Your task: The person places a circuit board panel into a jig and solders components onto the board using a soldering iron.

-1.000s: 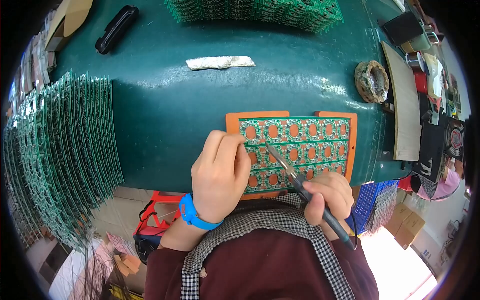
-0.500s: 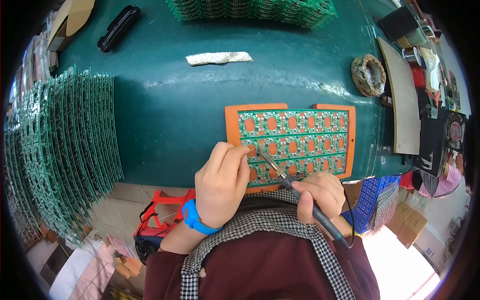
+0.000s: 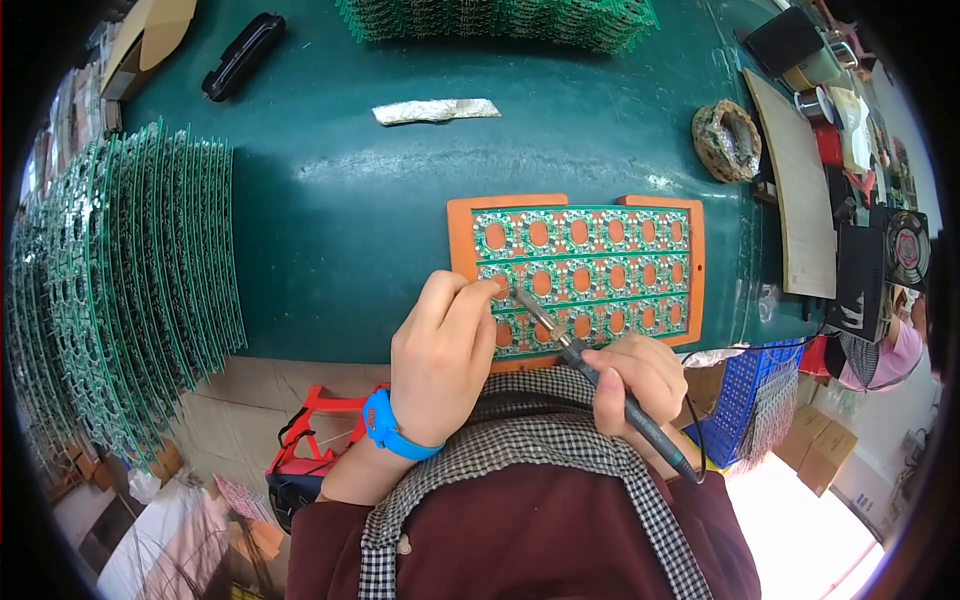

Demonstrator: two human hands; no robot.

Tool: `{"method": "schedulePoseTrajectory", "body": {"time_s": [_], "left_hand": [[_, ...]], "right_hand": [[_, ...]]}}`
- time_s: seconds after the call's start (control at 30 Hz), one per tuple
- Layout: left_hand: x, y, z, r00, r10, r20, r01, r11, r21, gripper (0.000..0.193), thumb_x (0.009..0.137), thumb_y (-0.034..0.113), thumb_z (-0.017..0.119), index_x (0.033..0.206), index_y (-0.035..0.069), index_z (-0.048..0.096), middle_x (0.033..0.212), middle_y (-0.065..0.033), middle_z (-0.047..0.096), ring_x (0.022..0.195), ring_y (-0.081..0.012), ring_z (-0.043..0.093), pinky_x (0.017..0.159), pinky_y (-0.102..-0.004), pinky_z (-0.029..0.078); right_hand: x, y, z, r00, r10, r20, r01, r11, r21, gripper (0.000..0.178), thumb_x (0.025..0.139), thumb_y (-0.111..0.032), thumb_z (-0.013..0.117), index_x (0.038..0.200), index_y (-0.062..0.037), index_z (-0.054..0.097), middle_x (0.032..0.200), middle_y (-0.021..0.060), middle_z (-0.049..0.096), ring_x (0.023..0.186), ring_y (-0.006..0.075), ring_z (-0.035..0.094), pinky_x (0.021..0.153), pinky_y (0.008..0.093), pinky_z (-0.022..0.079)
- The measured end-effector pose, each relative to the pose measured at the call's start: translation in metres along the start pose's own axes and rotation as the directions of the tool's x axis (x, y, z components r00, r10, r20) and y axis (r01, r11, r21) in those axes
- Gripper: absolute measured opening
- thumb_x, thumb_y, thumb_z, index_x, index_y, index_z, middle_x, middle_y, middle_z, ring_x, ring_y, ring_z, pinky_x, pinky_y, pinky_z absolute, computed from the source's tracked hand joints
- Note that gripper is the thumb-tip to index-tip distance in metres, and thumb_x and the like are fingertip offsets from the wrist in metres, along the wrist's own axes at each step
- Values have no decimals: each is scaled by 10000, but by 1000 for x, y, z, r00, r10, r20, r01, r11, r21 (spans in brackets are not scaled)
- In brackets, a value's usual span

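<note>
My right hand point(image 3: 642, 382) is wrapped around a soldering iron point(image 3: 642, 424) with a dark handle and a metal tip angled up to the left. The tip meets the left part of a green circuit board panel point(image 3: 560, 259), in its middle row. This panel has rows of round cut-outs and sits in an orange frame point(image 3: 462, 240). My left hand point(image 3: 440, 350), with a blue watch at the wrist, has thumb and forefinger pinched close to the iron's tip, over the panel's left side. Whatever lies between those fingertips is too small to make out.
Stacked green circuit boards point(image 3: 150, 260) stand at the left, with another stack point(image 3: 500, 22) at the far edge. A crumpled silvery strip point(image 3: 436, 111), a black case point(image 3: 243, 57) and a rough round bowl point(image 3: 726, 141) rest on the green table. A blue crate point(image 3: 752, 395) is at lower right.
Both hands stay nearly in place, with the iron's tip still near the left fingertips. The whole view has shifted slightly.
</note>
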State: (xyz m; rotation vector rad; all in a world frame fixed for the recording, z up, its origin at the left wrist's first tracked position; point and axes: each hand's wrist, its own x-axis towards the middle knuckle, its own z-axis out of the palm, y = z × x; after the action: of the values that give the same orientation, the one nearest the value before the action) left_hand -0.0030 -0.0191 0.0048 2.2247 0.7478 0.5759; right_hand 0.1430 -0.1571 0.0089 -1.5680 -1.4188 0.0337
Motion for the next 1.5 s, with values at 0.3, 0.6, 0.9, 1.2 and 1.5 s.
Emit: {"method": "schedulePoseTrajectory", "body": {"time_s": [0.3, 0.6, 0.9, 1.2, 1.5], "left_hand": [[-27, 6, -3, 998, -59, 9, 60, 994, -90, 163, 786, -63, 625, 933, -4, 586, 863, -116, 542, 695, -276, 603, 587, -358, 492], [-30, 6, 0, 999, -31, 10, 32, 998, -56, 166, 798, -61, 630, 952, -7, 595, 864, -111, 537, 706, -274, 596, 602, -358, 487], [-33, 7, 2, 999, -34, -32, 33, 998, -50, 182, 796, -53, 641, 969, -9, 604, 861, -109, 534, 711, -266, 593, 602, -355, 487], [-32, 6, -1, 1000, -20, -11, 20, 1000, -16, 184, 788, -52, 646, 957, 7, 602, 850, -98, 543, 705, -266, 601, 590, -353, 488], [-45, 4, -4, 994, -89, -58, 87, 996, -24, 163, 789, -59, 637, 926, 6, 579, 833, -111, 572, 665, -265, 607, 562, -341, 493]], "right_hand": [[-19, -8, -8, 996, -86, -28, 88, 993, 75, 92, 706, -31, 588, 762, 17, 642, 582, 58, 581, 450, 176, 541, 422, 283, 422], [-22, -13, -4, 999, -50, 20, 50, 998, 31, 107, 699, -30, 592, 769, 15, 658, 582, 52, 575, 445, 174, 535, 423, 273, 418], [-24, -15, -2, 998, -45, -40, 45, 999, 10, 97, 712, -25, 596, 778, 13, 657, 579, 56, 579, 444, 175, 538, 420, 271, 422], [-27, -15, -4, 999, -50, -2, 50, 999, 9, 97, 730, -30, 591, 792, 8, 656, 587, 51, 583, 455, 174, 552, 430, 271, 437], [-28, -19, 5, 999, -50, -1, 50, 997, 64, 99, 729, -34, 597, 797, -3, 662, 609, 50, 611, 468, 167, 572, 435, 269, 451]]}}
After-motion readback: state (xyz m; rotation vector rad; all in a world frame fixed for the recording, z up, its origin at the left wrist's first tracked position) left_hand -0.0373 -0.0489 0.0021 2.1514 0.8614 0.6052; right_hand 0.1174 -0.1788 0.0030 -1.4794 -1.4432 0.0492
